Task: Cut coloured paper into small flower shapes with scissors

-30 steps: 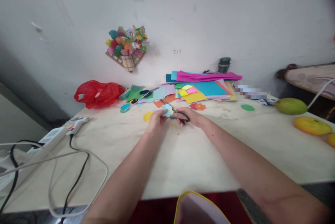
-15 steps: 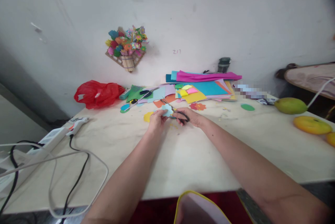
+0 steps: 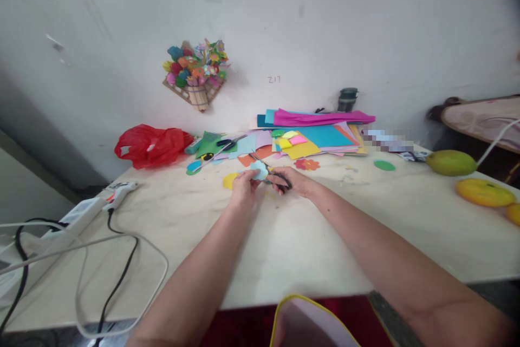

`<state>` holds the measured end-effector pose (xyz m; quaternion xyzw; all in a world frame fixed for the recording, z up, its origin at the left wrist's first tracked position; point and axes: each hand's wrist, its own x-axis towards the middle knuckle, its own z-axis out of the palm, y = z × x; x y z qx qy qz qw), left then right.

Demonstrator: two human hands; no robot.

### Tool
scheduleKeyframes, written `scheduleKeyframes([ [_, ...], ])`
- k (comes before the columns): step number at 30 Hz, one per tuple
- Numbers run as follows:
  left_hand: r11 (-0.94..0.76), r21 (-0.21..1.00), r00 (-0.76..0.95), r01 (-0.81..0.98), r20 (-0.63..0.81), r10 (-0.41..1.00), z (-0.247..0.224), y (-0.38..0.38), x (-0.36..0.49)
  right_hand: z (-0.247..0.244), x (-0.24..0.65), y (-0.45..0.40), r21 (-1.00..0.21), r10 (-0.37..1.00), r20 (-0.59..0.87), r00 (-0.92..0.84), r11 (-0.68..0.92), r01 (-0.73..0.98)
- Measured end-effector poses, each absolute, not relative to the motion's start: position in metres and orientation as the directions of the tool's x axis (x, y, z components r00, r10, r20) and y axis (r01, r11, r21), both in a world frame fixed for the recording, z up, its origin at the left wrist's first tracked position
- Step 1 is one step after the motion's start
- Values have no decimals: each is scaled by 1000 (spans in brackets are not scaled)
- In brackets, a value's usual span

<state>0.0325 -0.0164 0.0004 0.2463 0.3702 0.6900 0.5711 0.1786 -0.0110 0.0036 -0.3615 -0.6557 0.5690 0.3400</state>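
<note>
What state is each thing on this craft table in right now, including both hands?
Left hand: pinching the light blue paper cutout.
Right hand: gripping the scissors, blades at the cutout.
Second scissors: lying unused.
Coloured paper stack: lying flat, untidy.
Red plastic bag: crumpled.
Power strip: cables plugged in.
Green mango: whole.
</note>
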Motion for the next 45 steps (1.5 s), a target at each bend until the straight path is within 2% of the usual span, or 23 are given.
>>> scheduleKeyframes([
  [17, -144, 808, -321, -571, -58, 945, -3, -22, 39, 0, 164, -15, -996, 901, 61, -430, 85, 36],
  [45, -119, 819, -260, -562, -38, 965, -3, -17, 31, 9, 157, -20, -998, 938, 22, -346, 38, 39],
])
